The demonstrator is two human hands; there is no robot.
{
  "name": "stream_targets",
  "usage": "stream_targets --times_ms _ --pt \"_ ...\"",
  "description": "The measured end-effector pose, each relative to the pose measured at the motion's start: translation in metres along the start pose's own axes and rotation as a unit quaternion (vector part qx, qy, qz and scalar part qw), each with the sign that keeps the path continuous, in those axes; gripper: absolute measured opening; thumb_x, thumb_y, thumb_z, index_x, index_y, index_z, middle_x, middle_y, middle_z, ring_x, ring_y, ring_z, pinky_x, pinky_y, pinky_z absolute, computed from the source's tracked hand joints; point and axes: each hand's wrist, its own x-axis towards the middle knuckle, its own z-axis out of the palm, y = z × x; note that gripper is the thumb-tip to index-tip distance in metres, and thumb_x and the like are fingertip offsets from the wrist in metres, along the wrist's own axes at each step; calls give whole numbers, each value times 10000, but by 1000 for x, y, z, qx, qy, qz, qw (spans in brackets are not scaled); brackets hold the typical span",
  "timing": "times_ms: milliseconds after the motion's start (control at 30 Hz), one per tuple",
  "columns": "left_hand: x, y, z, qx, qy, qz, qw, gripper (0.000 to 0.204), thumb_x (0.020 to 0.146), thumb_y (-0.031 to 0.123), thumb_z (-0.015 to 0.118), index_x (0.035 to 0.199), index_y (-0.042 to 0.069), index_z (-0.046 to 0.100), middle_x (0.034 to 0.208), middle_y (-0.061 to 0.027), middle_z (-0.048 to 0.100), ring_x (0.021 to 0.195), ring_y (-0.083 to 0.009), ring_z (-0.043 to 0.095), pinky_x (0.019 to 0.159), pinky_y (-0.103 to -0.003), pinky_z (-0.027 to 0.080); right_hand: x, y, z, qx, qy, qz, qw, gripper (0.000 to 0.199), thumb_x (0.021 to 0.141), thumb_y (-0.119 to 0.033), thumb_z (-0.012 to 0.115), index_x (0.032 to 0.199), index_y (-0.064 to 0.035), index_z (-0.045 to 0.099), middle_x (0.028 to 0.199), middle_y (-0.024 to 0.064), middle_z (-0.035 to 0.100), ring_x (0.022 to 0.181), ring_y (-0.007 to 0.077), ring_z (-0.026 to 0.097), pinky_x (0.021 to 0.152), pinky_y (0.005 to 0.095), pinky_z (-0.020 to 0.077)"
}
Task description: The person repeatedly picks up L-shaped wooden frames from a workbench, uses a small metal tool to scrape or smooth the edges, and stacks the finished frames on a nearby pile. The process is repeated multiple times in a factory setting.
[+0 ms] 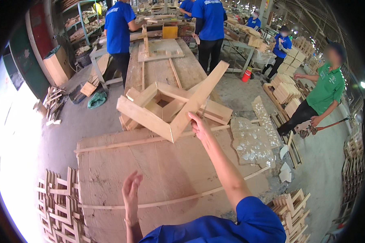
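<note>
Pale V-shaped wooden frame piece is in our right hand, raised at the far edge of a broad brown work board, in front of a loose pile of pale wooden frames. Our right fingers are clamped on its longer leg, a little above the mitred corner; we judge that this spot lets one hand balance both legs, since most of the weight probably sits near the joint. Whether the piece also leans on the pile, we cannot tell. Our left hand hangs over the board touching nothing, its fingers loosely curled and a little apart, perhaps kept free to steady the other leg. Two thin pale wooden strips cross the board, possibly so that work can sit clear of its surface. Beside the board, a neat stack of nested pale frames stands at the left and another stack at the right, seemingly nested to save room and stay within reach.
</note>
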Motion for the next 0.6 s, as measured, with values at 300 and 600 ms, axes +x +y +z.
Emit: stream_targets --times_ms 300,600 --pt "34 26 77 -270 -114 -58 954 374 956 278 466 1270 80 421 1180 -79 561 1076 -208 562 910 -379 445 -148 -45 -17 -8 -33 -58 998 240 806 -250 687 966 -126 558 683 -83 527 359 -17 288 307 146 194" --pt "2 52 89 -193 -92 -68 974 312 927 321 528 1114 73 495 1074 -45 606 923 -161 621 857 -318 485 -194 -72 -9 -43 -44 -115 991 260 812 -254 684 985 -103 563 661 -77 524 337 -13 272 305 146 198"
